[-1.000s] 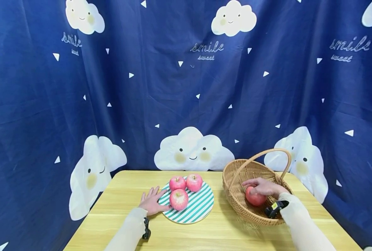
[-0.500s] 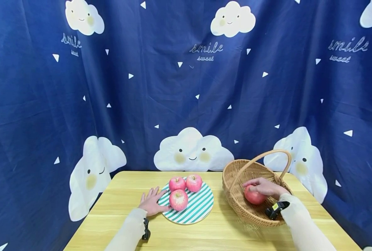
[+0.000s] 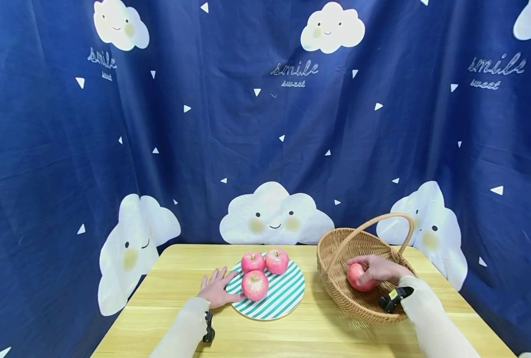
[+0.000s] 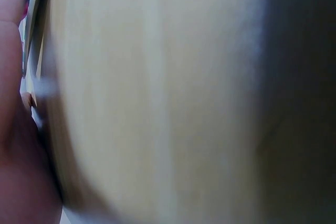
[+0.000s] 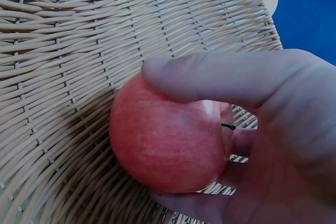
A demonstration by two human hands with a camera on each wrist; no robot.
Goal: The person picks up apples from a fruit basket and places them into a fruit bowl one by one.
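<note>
Inside a wicker basket (image 3: 359,243) on the right of the table, my right hand (image 3: 379,269) holds a red apple (image 5: 168,135). The thumb lies along one side of the apple and fingers curl round the other, as the right wrist view shows; its stem points toward the palm. My left hand (image 3: 218,291) rests with fingers spread at the left edge of a round board (image 3: 283,293) with green and white stripes. Three apples sit on that board: a front one (image 3: 255,285), a back left one (image 3: 253,262) and a back right one (image 3: 277,261).
The basket's tall arched handle (image 3: 382,217) rises over the right hand. Both things stand on a light wooden table (image 3: 256,340). A dark blue curtain (image 3: 247,124) with clouds hangs behind and at the sides. Blurred tabletop fills most of the left wrist view.
The right thumb has come down over the near side of the apple in the basket, and the apple has shifted slightly left. The left hand and the board stay still.
</note>
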